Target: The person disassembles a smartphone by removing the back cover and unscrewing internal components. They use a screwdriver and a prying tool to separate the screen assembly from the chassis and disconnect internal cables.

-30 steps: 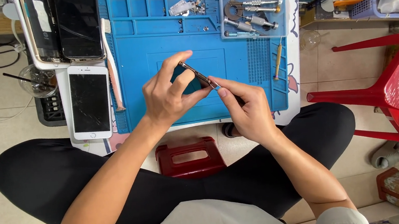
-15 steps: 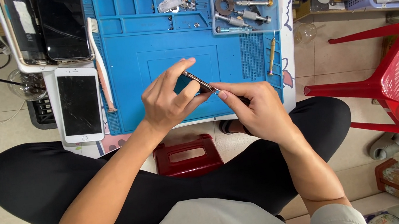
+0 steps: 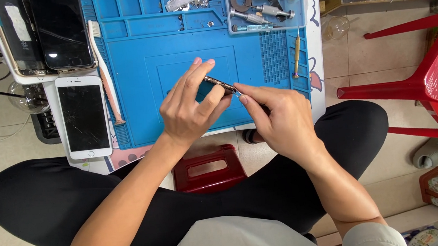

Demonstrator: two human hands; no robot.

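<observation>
— Left hand (image 3: 188, 110) first: what is it doing?

— It is closed around a thin dark phone part (image 3: 219, 84), thumb under, fingers over the upper edge, holding it tilted above the middle of the blue work mat (image 3: 144, 66).

— And the right hand (image 3: 277, 114)?

— Pinched shut, thumb and forefinger meeting at the part's right end. Whether it holds a small tool there, I cannot tell.

— How would that part handle?

— Light and stiff, I judge, but thin and likely fragile, and slick on its flat faces. Best taken by the long edges, as the left hand does, not pressed on the face.

— What lies around it?

— At the mat's far right corner, a clear tray (image 3: 266, 3) of metal screwdrivers; just below it, a slim wooden-handled tool (image 3: 296, 55) near the mat's right edge. Along the mat's left edge lies a toothbrush (image 3: 105, 69). Beside that, near the desk's left edge, a white phone with a cracked screen (image 3: 84, 116), and two dark phones (image 3: 42, 33) beyond it at the far left corner.
</observation>
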